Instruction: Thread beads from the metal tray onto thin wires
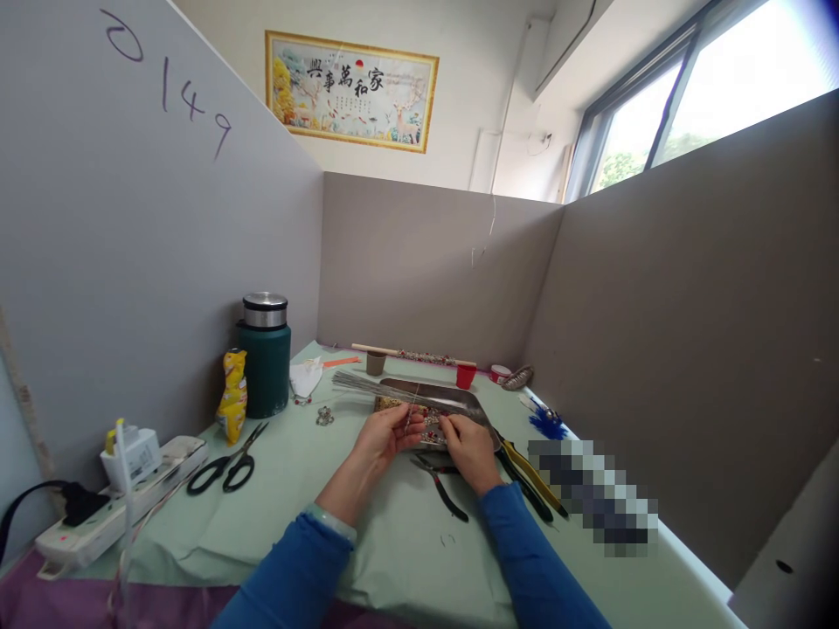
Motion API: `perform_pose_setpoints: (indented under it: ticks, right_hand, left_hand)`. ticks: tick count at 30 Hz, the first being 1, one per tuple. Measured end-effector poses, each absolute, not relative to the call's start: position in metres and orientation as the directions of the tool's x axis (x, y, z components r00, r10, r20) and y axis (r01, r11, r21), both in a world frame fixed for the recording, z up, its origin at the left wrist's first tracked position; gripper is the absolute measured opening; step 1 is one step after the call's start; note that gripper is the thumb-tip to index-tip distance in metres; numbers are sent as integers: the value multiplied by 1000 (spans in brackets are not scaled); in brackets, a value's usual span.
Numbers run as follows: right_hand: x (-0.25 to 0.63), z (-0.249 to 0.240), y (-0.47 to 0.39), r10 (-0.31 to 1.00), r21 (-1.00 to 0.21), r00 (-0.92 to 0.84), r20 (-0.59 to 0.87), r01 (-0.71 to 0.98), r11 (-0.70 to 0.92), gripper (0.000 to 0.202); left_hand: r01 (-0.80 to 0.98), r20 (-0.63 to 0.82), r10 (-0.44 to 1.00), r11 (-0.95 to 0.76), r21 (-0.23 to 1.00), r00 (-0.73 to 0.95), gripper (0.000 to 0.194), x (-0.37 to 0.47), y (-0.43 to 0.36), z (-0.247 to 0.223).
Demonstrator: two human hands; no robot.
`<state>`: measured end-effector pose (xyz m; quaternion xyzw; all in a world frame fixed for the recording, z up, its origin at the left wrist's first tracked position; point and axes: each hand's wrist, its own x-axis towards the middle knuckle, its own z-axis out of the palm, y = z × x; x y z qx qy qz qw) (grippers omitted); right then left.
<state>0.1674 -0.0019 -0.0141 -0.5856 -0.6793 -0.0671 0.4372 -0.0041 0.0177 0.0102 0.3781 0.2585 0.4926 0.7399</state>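
My left hand (pixel 391 434) is closed in a pinch on a thin beaded strand (pixel 410 418), which rises a little above the fingertips. To its right, my right hand (pixel 468 443) is pinched at the near side of a metal tray (pixel 481 412); what its fingers hold is too small to make out. The tray contains red, clear and gold beads. A bundle of thin wires (pixel 367 384) lies across the tray's back left. Red-handled pliers (pixel 449 500) rest on the cloth just below my hands.
Scissors (pixel 237 467), a green flask (pixel 266 371), a yellow packet (pixel 232 397) and a power strip (pixel 85 533) stand left. Yellow-handled pliers (pixel 541 483) and a blue feathery item (pixel 548 423) lie right. Behind are a red cup (pixel 466 376) and brown cup (pixel 376 363).
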Motion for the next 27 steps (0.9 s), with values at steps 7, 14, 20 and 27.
perform_pose_setpoints:
  ticks: [7, 14, 20, 27]
  right_hand:
    - [169, -16, 0, 743, -400, 69, 666, 873, 278, 42]
    - [172, -17, 0, 708, -391, 146, 691, 899, 196, 44]
    - [170, -17, 0, 749, -390, 129, 650, 903, 183, 40]
    - [171, -16, 0, 756, -378, 117, 644, 908, 181, 37]
  left_hand:
    - [-545, 21, 915, 221, 809, 403, 25, -4, 15, 12]
    - [-580, 44, 963, 123, 806, 265, 9, -10, 17, 16]
    - [-619, 22, 966, 147, 771, 257, 17, -14, 17, 18]
    - [-636, -13, 954, 211, 742, 301, 32, -15, 20, 16]
